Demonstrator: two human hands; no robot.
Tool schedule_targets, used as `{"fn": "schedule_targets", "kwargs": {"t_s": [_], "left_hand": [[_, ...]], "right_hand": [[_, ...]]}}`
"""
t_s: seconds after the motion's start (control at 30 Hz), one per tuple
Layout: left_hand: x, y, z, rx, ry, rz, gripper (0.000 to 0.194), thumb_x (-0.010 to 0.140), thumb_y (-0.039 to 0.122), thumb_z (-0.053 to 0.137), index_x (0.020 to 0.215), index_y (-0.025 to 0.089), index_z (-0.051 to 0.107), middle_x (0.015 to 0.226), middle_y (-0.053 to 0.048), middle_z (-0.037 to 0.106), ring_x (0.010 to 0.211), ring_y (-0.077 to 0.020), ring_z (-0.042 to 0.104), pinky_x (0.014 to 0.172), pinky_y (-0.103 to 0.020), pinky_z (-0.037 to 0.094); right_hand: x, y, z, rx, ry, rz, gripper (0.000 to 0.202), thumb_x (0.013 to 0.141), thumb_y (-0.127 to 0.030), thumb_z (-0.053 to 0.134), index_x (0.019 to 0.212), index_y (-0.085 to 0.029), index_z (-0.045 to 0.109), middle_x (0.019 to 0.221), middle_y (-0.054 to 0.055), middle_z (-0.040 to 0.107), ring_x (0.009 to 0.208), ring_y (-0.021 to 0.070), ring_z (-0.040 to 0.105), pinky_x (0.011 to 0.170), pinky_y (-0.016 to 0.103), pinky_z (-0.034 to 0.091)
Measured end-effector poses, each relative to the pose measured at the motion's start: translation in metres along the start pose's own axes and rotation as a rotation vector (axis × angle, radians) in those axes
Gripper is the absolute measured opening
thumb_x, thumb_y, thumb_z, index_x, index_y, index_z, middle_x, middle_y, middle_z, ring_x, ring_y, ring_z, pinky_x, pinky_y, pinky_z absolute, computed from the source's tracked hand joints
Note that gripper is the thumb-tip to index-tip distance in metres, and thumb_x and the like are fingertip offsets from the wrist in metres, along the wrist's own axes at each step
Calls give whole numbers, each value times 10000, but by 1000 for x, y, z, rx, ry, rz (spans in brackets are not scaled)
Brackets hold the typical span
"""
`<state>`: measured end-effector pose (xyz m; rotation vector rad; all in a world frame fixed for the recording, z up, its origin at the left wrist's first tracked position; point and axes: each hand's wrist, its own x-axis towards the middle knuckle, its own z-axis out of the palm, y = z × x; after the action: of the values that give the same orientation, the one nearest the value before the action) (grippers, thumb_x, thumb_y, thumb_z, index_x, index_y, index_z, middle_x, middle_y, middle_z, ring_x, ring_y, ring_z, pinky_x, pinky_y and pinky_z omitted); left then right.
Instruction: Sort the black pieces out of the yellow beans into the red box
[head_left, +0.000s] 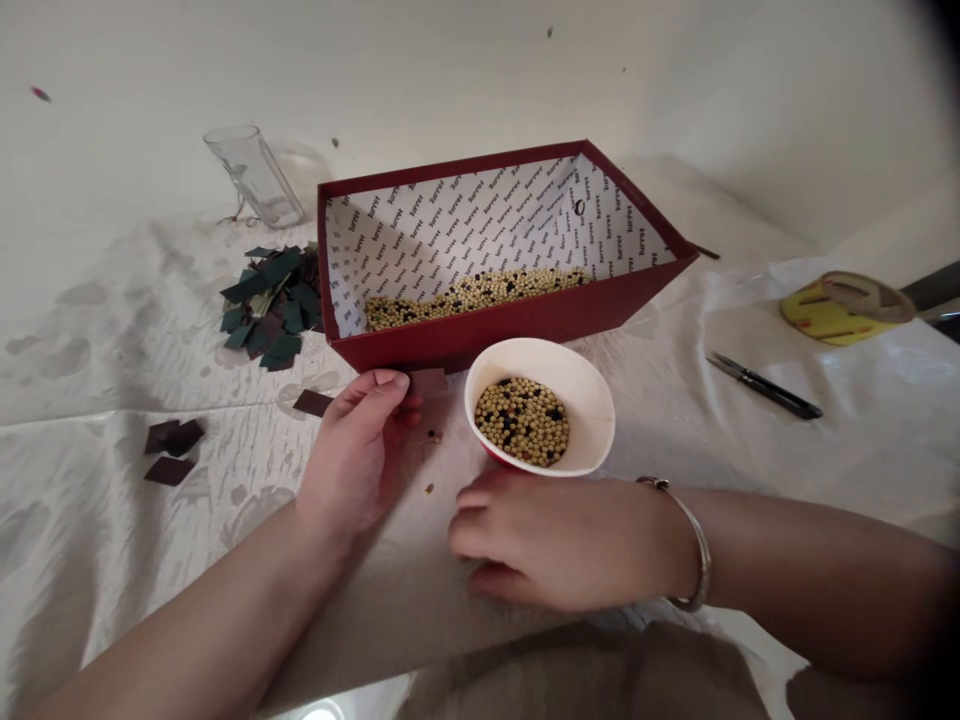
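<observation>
My left hand (351,450) pinches a thin brown rectangular piece (429,382) between thumb and fingers, close to the near wall of a dark red box (450,340). A similar dark brown strip (312,402) shows just left of that hand. Below the white paper bowl (596,415), my right hand (562,540) has its fingers curled inward; its fingertips are mostly hidden, and I cannot make out whether they hold anything. Yellow beads mixed with black ones (523,422) cover the bottom of the bowl. More such beads (487,295) lie inside the box.
Dark green and brown flat pieces (277,300) are heaped left of the box, with a few brown pieces (171,448) nearer me. A clear glass (259,180) stands behind the heap. Thread snips (765,385) and a yellow tin (847,308) are at the right.
</observation>
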<state>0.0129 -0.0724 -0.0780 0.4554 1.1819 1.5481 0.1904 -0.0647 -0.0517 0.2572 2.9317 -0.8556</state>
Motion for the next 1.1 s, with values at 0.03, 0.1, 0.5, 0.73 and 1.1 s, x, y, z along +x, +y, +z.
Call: {"fn": "schedule_targets", "kwargs": {"t_s": [0.03,0.1,0.5,0.73,1.1], "left_hand": [[-1,0,0,2,0,1,83,707,187,767,720,196,686,719,22,639,669,-114,564,630,-243,460],[-1,1,0,6,-4,16,72,716,184,754,705,190,683,706,16,635,672,-115,560,634,-239,457],[2,-4,-2,-17,-2,92,66,693,163,738,675,183,677,677,17,583,656,-104,529,590,-206,444],[0,-4,-2,10,-20,113,66,703,168,713,654,183,672,659,7,566,656,-115,519,589,-221,435],[-2,-4,2,-24,-39,79,96,733,163,693,646,174,654,645,-4,579,639,-123,519,626,-245,439]], "right_hand": [[0,0,1,-23,51,29,120,904,-258,586,863,-150,617,903,47,660,822,174,621,765,302,478],[1,-1,4,-95,149,91,143,911,-284,584,930,-144,606,964,67,649,880,199,623,769,324,501],[28,-7,31,-550,285,422,436,872,-64,411,1292,-24,523,1263,224,573,931,247,650,731,358,556],[39,-2,29,-587,334,416,190,847,-35,433,940,-138,564,909,90,581,758,228,616,588,334,497],[40,0,16,-526,278,548,186,937,-79,357,1010,-137,518,898,110,601,739,218,619,562,294,418]]}}
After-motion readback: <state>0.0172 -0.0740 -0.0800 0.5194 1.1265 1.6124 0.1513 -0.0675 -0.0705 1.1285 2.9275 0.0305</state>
